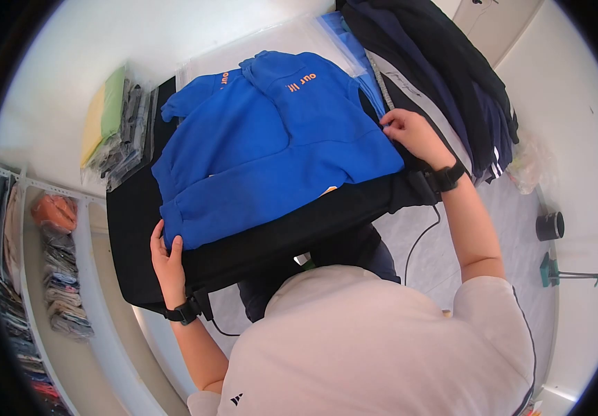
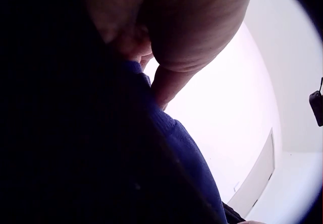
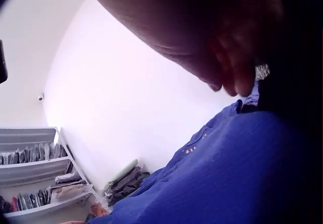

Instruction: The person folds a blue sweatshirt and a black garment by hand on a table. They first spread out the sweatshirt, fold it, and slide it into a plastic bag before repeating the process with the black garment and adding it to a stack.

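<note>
A blue sweatshirt [image 1: 243,139] with orange lettering lies folded over on a black-covered table [image 1: 129,236]. My left hand [image 1: 167,260] rests at its near left corner, thumb on the cloth and the other fingers loosely straight along the side. In the left wrist view that hand [image 2: 186,27] is dark against the wall, its fingertips at the blue edge. My right hand [image 1: 413,135] is at the far right side, fingers curled, pinching the edge of the blue cloth. The right wrist view shows these fingertips [image 3: 242,85] close together just over a raised blue fold.
Dark clothes [image 1: 444,76] are piled at the right, a tape measure [image 1: 384,87] beside them. Bagged garments [image 1: 115,125] are stacked at the left back. Clear plastic [image 1: 264,45] lies behind the sweatshirt. Shelves [image 1: 91,236] stand at left; a black bin [image 1: 550,226] sits right.
</note>
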